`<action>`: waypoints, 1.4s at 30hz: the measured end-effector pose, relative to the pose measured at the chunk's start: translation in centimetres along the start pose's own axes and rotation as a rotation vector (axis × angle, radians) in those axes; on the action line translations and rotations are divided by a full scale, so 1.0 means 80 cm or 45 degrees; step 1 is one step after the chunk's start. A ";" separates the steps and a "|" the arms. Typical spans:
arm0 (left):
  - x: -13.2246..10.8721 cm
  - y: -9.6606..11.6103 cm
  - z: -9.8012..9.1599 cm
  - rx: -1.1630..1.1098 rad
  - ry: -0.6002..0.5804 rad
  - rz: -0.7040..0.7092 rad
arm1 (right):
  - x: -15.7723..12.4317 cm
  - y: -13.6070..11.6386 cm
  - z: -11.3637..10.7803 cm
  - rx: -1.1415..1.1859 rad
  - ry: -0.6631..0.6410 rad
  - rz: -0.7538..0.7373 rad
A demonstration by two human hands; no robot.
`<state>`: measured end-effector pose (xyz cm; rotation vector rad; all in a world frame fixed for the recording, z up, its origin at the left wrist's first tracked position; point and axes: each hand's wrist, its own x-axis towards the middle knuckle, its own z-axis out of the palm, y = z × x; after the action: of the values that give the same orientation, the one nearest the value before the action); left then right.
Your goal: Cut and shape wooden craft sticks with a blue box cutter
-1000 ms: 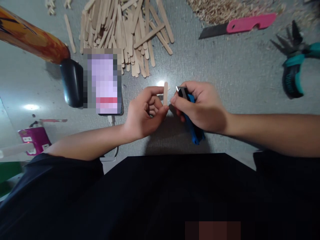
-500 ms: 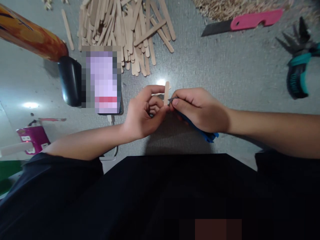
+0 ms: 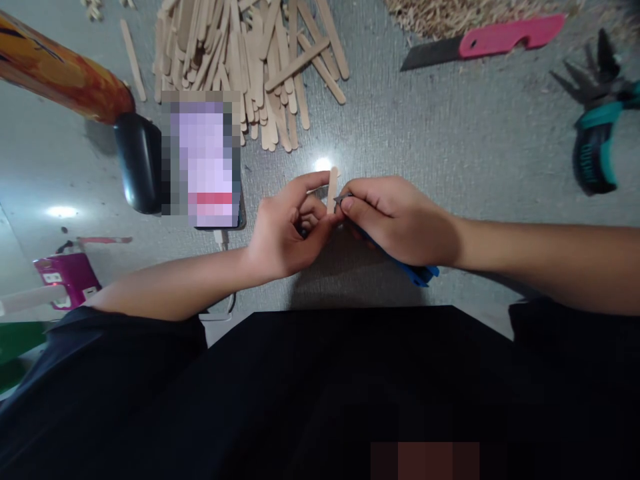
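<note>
A flat wooden stick point(image 3: 333, 190) stands nearly upright in the picture, pinched between the forefinger and thumb of my left hand point(image 3: 290, 227). My right hand point(image 3: 393, 220) is closed around a blue-handled cutter point(image 3: 419, 275). The cutter's short dark blade point(image 3: 341, 199) pokes out past my right thumb, at the stick's right side near its lower end. Whether the blade touches the wood is too small to tell. The middle of the blue handle is hidden under my right palm.
A pile of wooden sticks point(image 3: 270, 73) lies beyond my hands. Left are a phone point(image 3: 207, 160), a black mouse-like object point(image 3: 139, 163) and an orange cylinder point(image 3: 65, 67). A pink-handled blade point(image 3: 510, 37), wood shavings point(image 3: 435, 15) and pliers point(image 3: 595, 150) lie right.
The blade tip has moved slightly left, closer to the stick. The stick has shifted down a little in my left hand's grasp. Otherwise both hands keep nearly the same pose.
</note>
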<state>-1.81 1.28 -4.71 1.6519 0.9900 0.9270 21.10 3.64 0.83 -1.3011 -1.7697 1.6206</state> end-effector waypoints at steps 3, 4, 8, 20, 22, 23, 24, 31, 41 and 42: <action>0.001 0.002 -0.004 0.121 0.004 0.101 | 0.000 0.000 0.000 -0.033 -0.043 -0.007; 0.002 0.003 -0.006 0.173 -0.008 0.153 | 0.000 0.000 0.000 -0.056 -0.057 -0.003; 0.006 0.010 -0.010 0.378 -0.067 0.332 | -0.003 -0.005 -0.001 -0.195 -0.066 0.048; -0.002 0.019 -0.011 0.606 -0.130 0.295 | -0.006 -0.016 0.002 -0.235 -0.122 0.188; -0.001 0.018 -0.010 0.605 -0.115 0.319 | -0.006 -0.016 0.003 -0.208 -0.142 0.234; 0.000 0.018 -0.010 0.604 -0.105 0.335 | -0.006 -0.017 0.003 -0.214 -0.136 0.219; 0.001 0.017 -0.009 0.602 -0.095 0.357 | -0.007 -0.017 0.004 -0.233 -0.118 0.175; 0.002 0.018 -0.008 0.551 -0.073 0.361 | -0.006 -0.011 0.001 -0.265 -0.088 0.013; 0.004 0.019 -0.012 0.129 -0.102 0.235 | 0.007 0.001 -0.011 0.543 -0.356 0.206; 0.004 0.019 -0.011 0.048 -0.107 0.221 | 0.007 0.002 -0.011 0.589 -0.362 0.199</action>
<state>-2.18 1.58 -2.96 1.8156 0.8215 0.9490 21.63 4.56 0.72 -1.0484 -1.3344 2.2294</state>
